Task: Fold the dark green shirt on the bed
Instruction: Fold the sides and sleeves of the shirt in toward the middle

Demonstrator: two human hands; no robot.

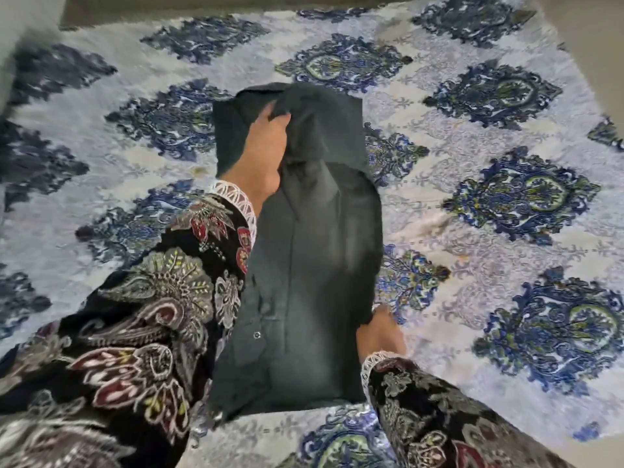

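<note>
The dark green shirt (314,251) lies in a long narrow strip down the middle of the bed, its sides folded in, a small button showing near its lower left. My left hand (266,146) reaches over the far part and grips a bunch of the cloth near the top end, lifting it slightly. My right hand (380,332) sits at the shirt's right edge near the bottom and pinches the cloth there. Both arms wear black floral sleeves with white lace cuffs.
The bed is covered by a white spread with blue damask medallions (506,204), which reaches on all sides of the shirt. A grey-brown edge (202,5) runs along the far side and plain floor shows at the right (601,62).
</note>
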